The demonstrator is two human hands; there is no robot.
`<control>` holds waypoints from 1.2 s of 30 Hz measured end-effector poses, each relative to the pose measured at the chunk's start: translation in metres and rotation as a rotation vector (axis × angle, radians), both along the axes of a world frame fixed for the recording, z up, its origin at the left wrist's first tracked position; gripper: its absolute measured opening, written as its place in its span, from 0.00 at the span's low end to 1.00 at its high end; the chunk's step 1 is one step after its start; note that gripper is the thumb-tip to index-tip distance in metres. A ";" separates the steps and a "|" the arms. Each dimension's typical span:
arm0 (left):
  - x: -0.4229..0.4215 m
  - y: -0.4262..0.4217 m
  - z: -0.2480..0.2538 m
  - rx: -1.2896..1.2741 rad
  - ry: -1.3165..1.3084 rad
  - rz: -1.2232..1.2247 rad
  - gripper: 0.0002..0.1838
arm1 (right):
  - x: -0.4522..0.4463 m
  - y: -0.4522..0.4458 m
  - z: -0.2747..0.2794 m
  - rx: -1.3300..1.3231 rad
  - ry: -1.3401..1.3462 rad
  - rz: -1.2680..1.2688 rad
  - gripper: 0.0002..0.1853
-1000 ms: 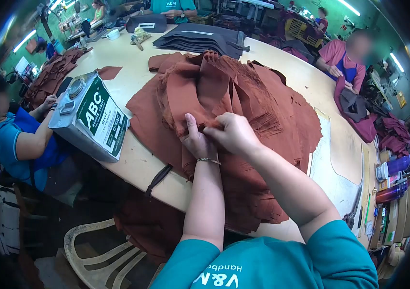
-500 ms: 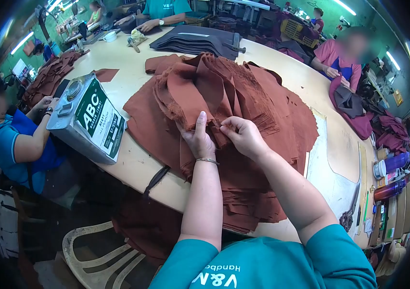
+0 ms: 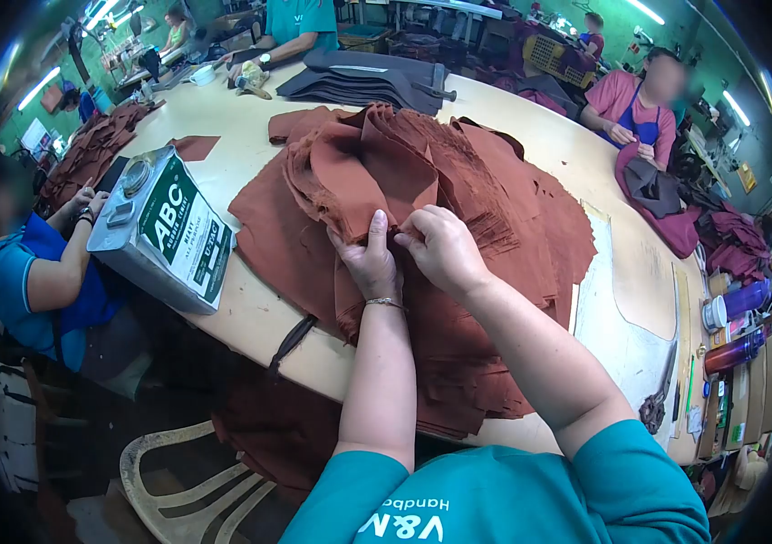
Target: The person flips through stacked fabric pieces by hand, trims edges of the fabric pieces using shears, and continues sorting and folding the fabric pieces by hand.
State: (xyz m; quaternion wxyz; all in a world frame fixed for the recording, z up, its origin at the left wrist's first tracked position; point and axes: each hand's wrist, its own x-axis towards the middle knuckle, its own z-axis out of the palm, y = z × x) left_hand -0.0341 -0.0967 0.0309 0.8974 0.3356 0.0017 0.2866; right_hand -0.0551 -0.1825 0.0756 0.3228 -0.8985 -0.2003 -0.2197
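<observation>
A large heap of rust-brown fabric pieces [image 3: 522, 208] covers the middle of the table, many of them stacked with frayed edges. My left hand [image 3: 372, 263] grips the near edge of a folded fabric piece [image 3: 347, 181], thumb on top and the other fingers tucked beneath. Close beside it on the right, my right hand [image 3: 445, 249] is closed in a pinch at the same edge, its knuckles up. What lies between its fingertips is mostly hidden, though they touch the brown fabric.
A rubber cement can [image 3: 164, 231] stands at the table's left edge. Dark fabric pieces [image 3: 359, 80] lie stacked behind the heap. Co-workers sit left and right; another stands at the back. A plastic chair [image 3: 173, 480] is below left, and bottles [image 3: 735, 352] stand at right.
My right hand has shifted slightly left and up, its fingers curling tighter by my left thumb. At the back, a co-worker's hand has moved to the light-coloured item near the white cup.
</observation>
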 end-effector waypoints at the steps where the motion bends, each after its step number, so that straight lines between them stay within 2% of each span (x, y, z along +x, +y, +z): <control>1: 0.000 0.000 -0.001 0.038 0.018 0.022 0.28 | 0.000 -0.002 -0.003 0.013 -0.058 0.016 0.06; 6: 0.012 0.003 -0.016 0.229 0.045 0.096 0.27 | 0.001 -0.010 -0.013 -0.032 -0.334 0.162 0.06; 8: 0.014 0.002 -0.019 0.213 0.056 0.082 0.26 | 0.003 -0.011 -0.015 -0.092 -0.414 0.204 0.08; 11: 0.015 0.001 -0.022 0.196 0.069 0.060 0.25 | 0.005 -0.018 -0.016 -0.178 -0.401 0.265 0.07; 16: 0.017 -0.003 -0.025 0.195 0.069 0.034 0.24 | 0.008 -0.032 0.004 -0.554 -0.392 0.446 0.09; 19: 0.016 -0.005 -0.022 0.203 0.051 0.023 0.24 | 0.011 -0.035 0.003 -0.527 -0.421 0.493 0.07; 23: 0.016 -0.002 -0.019 0.166 0.098 0.029 0.25 | 0.008 -0.037 0.007 -0.638 -0.364 0.627 0.08; 24: 0.016 -0.002 -0.018 0.143 0.119 0.039 0.25 | -0.002 -0.033 -0.003 -0.443 -0.308 0.748 0.09; 25: 0.015 -0.002 -0.019 0.148 0.119 0.041 0.25 | -0.017 -0.033 -0.003 -0.464 -0.249 0.808 0.09; 27: 0.015 -0.001 -0.016 0.153 0.103 0.037 0.24 | -0.048 -0.036 0.009 -0.553 -0.297 0.841 0.08; 30: 0.015 -0.001 -0.015 0.010 0.090 -0.018 0.22 | -0.080 -0.043 0.005 -0.346 -0.018 0.801 0.07; 31: 0.013 -0.001 -0.013 -0.033 0.088 -0.037 0.21 | -0.094 -0.047 0.007 -0.383 0.199 0.793 0.14; 33: 0.009 -0.002 -0.010 -0.082 0.068 -0.026 0.16 | -0.122 -0.045 0.024 -0.298 0.266 0.680 0.25; 36: 0.011 -0.002 -0.011 -0.090 0.070 -0.019 0.10 | -0.151 -0.065 0.026 -0.270 0.310 0.505 0.35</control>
